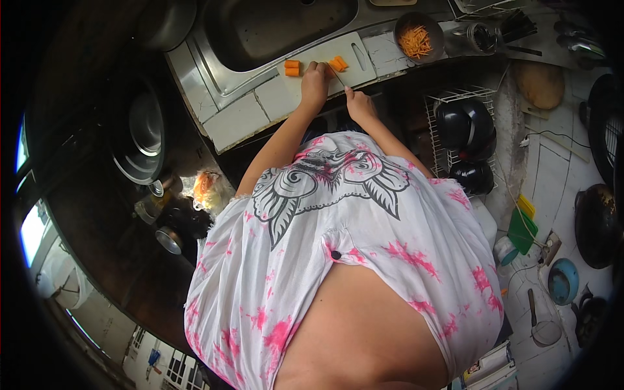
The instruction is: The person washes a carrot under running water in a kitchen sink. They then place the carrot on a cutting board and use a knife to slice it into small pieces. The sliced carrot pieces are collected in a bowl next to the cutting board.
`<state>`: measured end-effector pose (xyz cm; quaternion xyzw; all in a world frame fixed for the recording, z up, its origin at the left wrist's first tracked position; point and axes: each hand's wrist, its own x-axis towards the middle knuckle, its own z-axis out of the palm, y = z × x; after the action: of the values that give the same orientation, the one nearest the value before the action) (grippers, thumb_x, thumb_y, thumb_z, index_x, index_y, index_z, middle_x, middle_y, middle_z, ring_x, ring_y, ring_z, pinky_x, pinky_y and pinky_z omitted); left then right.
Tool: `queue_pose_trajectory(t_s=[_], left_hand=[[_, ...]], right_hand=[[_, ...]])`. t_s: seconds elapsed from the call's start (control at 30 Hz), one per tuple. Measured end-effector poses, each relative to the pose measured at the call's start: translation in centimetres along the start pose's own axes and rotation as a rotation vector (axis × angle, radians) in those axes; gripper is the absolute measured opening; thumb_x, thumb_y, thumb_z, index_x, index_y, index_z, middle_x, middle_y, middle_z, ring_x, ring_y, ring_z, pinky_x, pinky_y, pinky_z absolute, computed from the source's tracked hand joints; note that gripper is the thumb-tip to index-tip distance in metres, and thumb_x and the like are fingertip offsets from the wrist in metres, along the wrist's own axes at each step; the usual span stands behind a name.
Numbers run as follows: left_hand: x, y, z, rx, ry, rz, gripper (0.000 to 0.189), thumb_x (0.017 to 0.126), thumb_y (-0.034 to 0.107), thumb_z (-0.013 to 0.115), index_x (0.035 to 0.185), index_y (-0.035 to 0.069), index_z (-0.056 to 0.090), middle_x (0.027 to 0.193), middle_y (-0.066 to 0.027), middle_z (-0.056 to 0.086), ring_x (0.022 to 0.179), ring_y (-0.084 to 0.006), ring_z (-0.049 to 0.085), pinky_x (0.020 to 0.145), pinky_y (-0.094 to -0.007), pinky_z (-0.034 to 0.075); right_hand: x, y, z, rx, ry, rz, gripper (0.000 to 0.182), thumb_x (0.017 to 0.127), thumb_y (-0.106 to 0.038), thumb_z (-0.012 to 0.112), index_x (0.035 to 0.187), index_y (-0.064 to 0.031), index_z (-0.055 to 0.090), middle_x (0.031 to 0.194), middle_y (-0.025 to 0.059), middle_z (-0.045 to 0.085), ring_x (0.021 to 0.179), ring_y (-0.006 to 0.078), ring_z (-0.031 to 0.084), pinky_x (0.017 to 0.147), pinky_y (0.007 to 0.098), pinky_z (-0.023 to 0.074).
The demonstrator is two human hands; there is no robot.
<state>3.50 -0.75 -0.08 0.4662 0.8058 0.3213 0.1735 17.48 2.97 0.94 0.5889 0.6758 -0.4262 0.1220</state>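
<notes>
On the white cutting board [361, 71], my left hand [315, 83] presses down on a piece of carrot, most of it hidden under the fingers. My right hand [360, 103] grips a knife [340, 80], its thin blade reaching toward the left fingertips. Two thick carrot chunks [292, 68] lie to the left of my left hand. Several smaller carrot pieces [338, 64] rest on the board just beyond the blade. A round bowl [437, 41] of carrot sticks [415, 42] stands to the right of the board.
Beyond the board is a stainless steel sink [282, 34]. A glass jar [480, 39] stands right of the bowl. Below the counter at right, a white wire rack [433, 122] holds dark, shiny bowls [458, 124]. Metal basins [146, 122] sit at left, near a plastic bag [208, 189].
</notes>
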Motion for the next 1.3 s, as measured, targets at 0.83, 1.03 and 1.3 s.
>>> queue_pose_trajectory(t_s=[0.83, 1.03, 1.3], left_hand=[[0.3, 0.1, 0.1, 0.010, -0.027, -0.014, 0.010, 0.068, 0.002, 0.062, 0.077, 0.002, 0.058, 0.083, -0.0157, 0.055, 0.077, -0.0354, 0.058, 0.065, -0.0423, 0.048], [0.2, -0.3, 0.6, 0.035, -0.003, -0.034, 0.011, 0.070, 0.005, 0.063, 0.081, 0.003, 0.059, 0.082, -0.0153, 0.056, 0.075, -0.0344, 0.059, 0.064, -0.0412, 0.048], [0.1, -0.4, 0.7, 0.020, -0.017, -0.032, 0.005, 0.072, 0.005, 0.057, 0.077, 0.003, 0.057, 0.082, -0.0152, 0.055, 0.075, -0.0344, 0.058, 0.064, -0.0421, 0.048]], right_hand=[[2.5, 0.0, 0.3, -0.002, -0.089, -0.029, 0.067, 0.091, -0.052, 0.032, 0.096, 0.0079, 0.062, 0.101, 0.0316, 0.058, 0.102, 0.0446, 0.054, 0.089, 0.0477, 0.0424], [2.3, -1.3, 0.3, -0.024, -0.080, -0.004, 0.065, 0.092, -0.051, 0.032, 0.097, 0.0062, 0.062, 0.101, 0.0318, 0.058, 0.101, 0.0442, 0.055, 0.089, 0.0480, 0.0425], [3.3, -0.7, 0.9, -0.011, -0.057, -0.031, 0.066, 0.091, -0.051, 0.032, 0.092, 0.0069, 0.063, 0.095, 0.0321, 0.059, 0.097, 0.0444, 0.056, 0.085, 0.0482, 0.0442]])
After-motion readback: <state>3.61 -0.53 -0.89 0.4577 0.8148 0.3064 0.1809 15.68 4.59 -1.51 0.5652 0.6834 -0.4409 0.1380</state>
